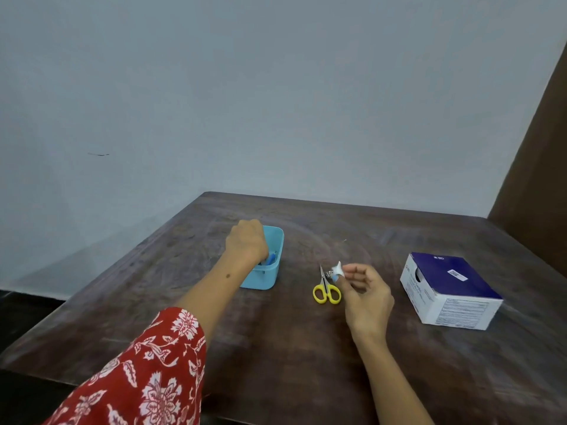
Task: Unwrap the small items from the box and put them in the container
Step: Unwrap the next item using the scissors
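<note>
Dark wooden table (276,348) against a pale blue-grey wall; brown panel at far right.

Box (451,289): right side of the table, navy top, white side panels. You can read a small "BD" mark on the top near the far edge; a white barcode label sits beside it. Side-panel print is too small to read.

Container (273,271): light blue plastic tub, left of centre. Blue small items (271,259) lie inside, partly hidden by your hand.

Scissors (326,289): yellow handles, blades closed and pointing away from you, lying between tub and box.

Left hand (247,240): reaching down into the tub, fingers curled below the rim; whether they hold anything you cannot tell. Red floral sleeve (147,372) on that arm.

Right hand (366,297): raised just right of the scissors, thumb and fingertips pinching a scrap of white wrapper (337,269) with a blue edge.
</note>
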Demonstrator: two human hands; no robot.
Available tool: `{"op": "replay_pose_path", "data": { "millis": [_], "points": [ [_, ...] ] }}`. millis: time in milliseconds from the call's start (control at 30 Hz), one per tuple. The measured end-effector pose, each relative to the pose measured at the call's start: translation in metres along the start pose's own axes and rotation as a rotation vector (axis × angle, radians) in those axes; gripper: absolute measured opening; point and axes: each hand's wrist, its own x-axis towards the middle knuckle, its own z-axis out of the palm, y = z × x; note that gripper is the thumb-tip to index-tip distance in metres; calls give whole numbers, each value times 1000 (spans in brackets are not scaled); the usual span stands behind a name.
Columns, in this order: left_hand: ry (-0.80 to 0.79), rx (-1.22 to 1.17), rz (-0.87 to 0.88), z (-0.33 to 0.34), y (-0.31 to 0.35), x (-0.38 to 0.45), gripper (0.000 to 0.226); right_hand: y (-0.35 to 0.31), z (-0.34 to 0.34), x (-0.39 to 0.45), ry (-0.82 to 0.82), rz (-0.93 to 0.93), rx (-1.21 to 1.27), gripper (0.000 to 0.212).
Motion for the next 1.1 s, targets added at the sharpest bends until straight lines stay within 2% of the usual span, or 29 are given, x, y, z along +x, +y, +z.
{"op": "replay_pose_path", "data": {
  "millis": [67, 133, 167, 233, 300, 400, 533, 667, 767, 933, 1100],
  "points": [
    [130, -2, 56, -4, 3, -5, 8, 0, 0, 1, 16, 2, 5, 25],
    [269, -52, 177, -3, 9, -14, 23, 2, 0, 2, 32, 27, 28, 25],
    [310, -132, 259, 1, 14, -19, 20, 2, 0, 3, 36, 48, 46, 25],
    [294, -317, 416, 13, 25, -32, 16, 4, 0, 4, 31, 90, 115, 25],
    [215, -414, 480, 32, 36, -44, 16, 4, 1, 5, 32, 117, 191, 24],
    [152, -369, 487, 58, 49, -56, 17, 5, 0, 8, 54, 145, 238, 24],
    [153, -311, 431, 74, 56, -53, 18, 9, -2, 16, 86, 204, 242, 29],
    [111, -279, 491, 84, 59, -40, 24, 10, -2, 31, 110, 250, 257, 12],
    [55, -252, 509, 89, 63, -33, 29, 11, -2, 41, 106, 249, 279, 8],
    [87, -202, 508, 97, 72, -28, 19, 17, 1, 51, 73, 236, 266, 8],
    [151, -256, 528, 98, 72, -24, 21, 22, 1, 52, 70, 267, 294, 19]
  ]
}}
